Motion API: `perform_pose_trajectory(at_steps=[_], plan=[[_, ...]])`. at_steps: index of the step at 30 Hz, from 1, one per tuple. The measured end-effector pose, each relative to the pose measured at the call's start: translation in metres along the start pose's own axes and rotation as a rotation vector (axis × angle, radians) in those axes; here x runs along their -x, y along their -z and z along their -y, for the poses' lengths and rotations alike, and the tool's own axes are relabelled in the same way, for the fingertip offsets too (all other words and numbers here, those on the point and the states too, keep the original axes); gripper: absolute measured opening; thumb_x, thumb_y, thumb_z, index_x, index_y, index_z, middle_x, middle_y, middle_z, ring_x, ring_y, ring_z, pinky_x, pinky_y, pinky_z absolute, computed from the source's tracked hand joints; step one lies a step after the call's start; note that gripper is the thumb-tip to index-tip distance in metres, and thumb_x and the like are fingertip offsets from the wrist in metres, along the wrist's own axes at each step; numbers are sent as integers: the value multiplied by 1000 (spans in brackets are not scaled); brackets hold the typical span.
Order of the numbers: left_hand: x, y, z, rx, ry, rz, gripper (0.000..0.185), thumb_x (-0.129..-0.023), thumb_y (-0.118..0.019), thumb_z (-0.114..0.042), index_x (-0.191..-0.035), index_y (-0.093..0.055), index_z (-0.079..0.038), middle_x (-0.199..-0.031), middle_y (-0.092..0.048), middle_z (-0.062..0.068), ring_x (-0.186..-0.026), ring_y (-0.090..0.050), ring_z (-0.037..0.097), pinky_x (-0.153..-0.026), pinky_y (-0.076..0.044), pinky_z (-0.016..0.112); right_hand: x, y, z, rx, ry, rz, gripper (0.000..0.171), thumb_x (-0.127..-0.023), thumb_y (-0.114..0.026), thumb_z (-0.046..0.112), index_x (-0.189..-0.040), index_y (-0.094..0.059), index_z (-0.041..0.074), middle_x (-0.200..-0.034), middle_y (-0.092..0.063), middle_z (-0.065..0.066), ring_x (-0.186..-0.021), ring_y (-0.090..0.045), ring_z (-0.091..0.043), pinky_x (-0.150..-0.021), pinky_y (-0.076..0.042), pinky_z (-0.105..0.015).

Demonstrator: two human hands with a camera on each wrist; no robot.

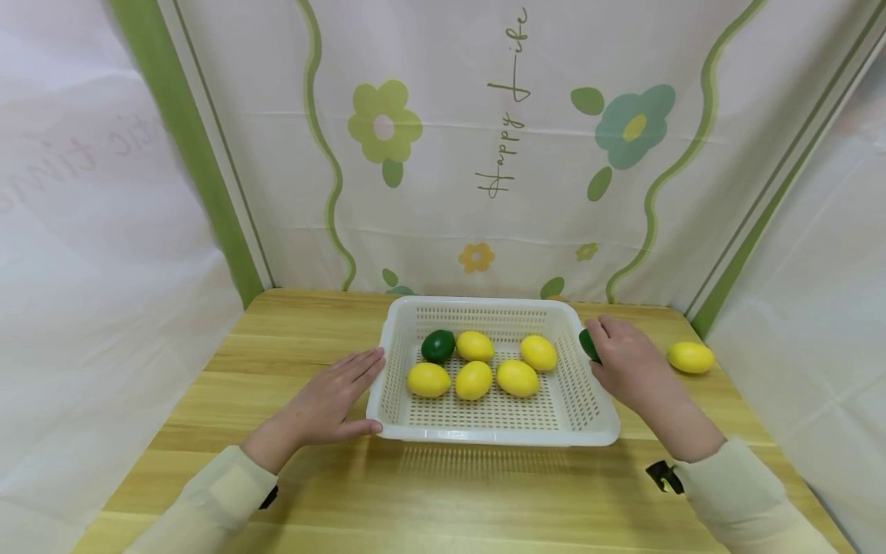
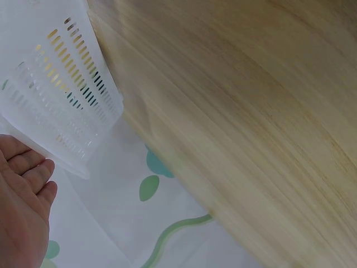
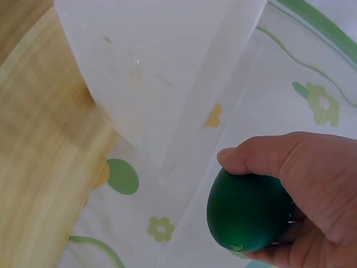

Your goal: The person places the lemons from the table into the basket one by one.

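Observation:
A white perforated plastic basket [image 1: 484, 437] holds several yellow lemons [image 1: 517, 378] and one dark green lime [image 1: 438, 346]. My left hand [image 1: 332, 396] rests at its left rim, fingers fairly straight and thumb at the near corner; in the left wrist view its fingertips [image 2: 39, 173] are right at the rim. Just outside the basket's right side, my right hand [image 1: 626, 365] holds a second green lime [image 3: 248, 209]. The right wrist view shows the thumb across the top of this lime and the fingers curled beneath it.
One more yellow lemon [image 1: 691, 358] lies on the wooden table [image 1: 332, 500], right of my right hand. A printed fabric curtain [image 1: 443, 208] rises behind the table's far edge, and pale fabric hangs on both sides.

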State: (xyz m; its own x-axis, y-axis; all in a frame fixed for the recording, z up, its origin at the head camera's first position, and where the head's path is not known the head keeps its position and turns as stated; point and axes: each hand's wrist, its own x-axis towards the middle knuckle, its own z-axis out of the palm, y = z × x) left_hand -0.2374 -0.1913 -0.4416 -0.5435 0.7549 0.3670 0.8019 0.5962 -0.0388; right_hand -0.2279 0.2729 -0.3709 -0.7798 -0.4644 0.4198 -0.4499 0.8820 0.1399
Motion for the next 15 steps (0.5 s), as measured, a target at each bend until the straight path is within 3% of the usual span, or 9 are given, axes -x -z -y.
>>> perform_pose_trajectory(at_steps=[15], plan=[[1, -1, 1, -7, -5, -7, 95, -91, -39, -71, -144, -39, 8, -151, -36, 21, -138, -36, 33, -110, -32, 49, -5, 3, 31, 21, 98, 3, 62, -69, -85, 3, -120, -54, -12, -113, -58, -31, -98, -60, -43, -80, -54, -51]])
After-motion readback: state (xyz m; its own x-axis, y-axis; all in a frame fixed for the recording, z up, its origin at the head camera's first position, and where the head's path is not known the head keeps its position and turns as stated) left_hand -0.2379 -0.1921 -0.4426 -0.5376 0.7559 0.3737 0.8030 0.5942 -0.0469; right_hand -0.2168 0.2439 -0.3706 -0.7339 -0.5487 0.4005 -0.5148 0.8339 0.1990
